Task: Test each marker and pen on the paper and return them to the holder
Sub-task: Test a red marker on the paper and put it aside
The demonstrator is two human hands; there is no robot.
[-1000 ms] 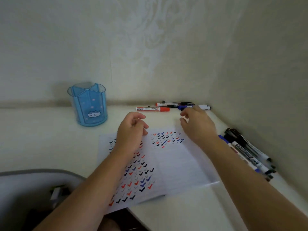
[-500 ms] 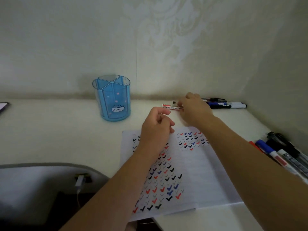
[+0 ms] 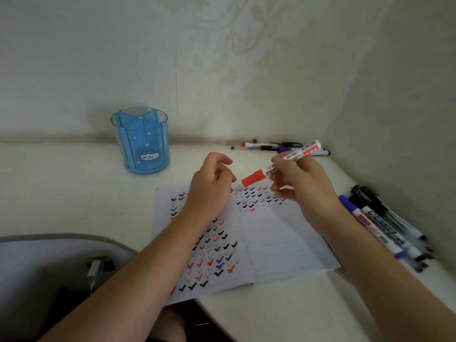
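My right hand (image 3: 299, 185) grips a white marker with a red cap (image 3: 256, 177), held above the top of the open notebook (image 3: 283, 243), cap pointing left and down. My left hand (image 3: 212, 186) hovers just left of the cap with fingers loosely curled, holding nothing. The notebook's pages carry many red, blue and black check marks. The blue see-through holder (image 3: 142, 141) with a cat picture stands at the back left, with nothing visible inside it.
A few pens and markers (image 3: 269, 145) lie along the back wall. Several more markers (image 3: 385, 223) lie in a pile by the right wall. A grey chair back (image 3: 49, 245) sits at the lower left, beside the table's front edge.
My right hand reached to the back wall, took the red-capped marker and lifted it over the notebook. The left hand stayed close by.
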